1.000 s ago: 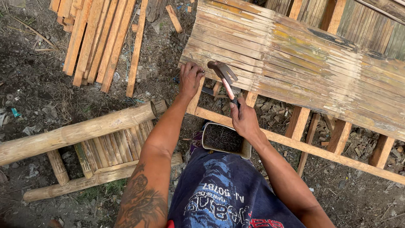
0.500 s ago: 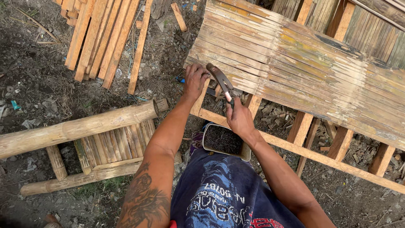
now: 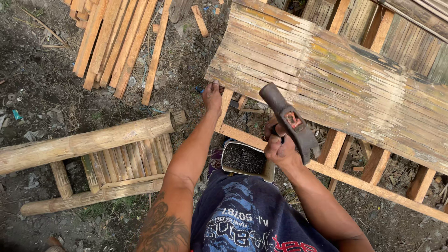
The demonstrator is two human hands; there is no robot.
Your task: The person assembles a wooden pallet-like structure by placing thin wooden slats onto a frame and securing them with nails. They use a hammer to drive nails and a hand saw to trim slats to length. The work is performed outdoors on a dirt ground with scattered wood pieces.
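Bare dirt ground [image 3: 42,93] w/ scraps & litter all round. Slatted bamboo bench [image 3: 336,79] top centre to right, weathered, yellow & grey patches, on a pale wooden frame [image 3: 354,179].

Left hand [image 3: 213,97] at bench's near-left corner, grip pinched tight at the slat edge; too small to tell what sits betw. the fingertips. Right hand [image 3: 279,148] just below bench's near edge, grip fully closed round the handle of a hammer [image 3: 290,121]. Hammer raised, tilted, dark head up-left twd the bench edge, red mark on its side, apart from the slats.

Tin of nails [image 3: 246,161] below the bench, betw. both forearms, rectangular, pale rim, packed w/ dark nails, at the knees by blue printed shorts [image 3: 252,219].

Left of bench: bamboo stool [image 3: 98,158] on its side, thick pole on top, short slats under. Up-left of bench: pile of orange-brown wood strips [image 3: 116,42], one short offcut [image 3: 199,21] loose near it. Small teal scrap [image 3: 17,114] far left of bench on the dirt.
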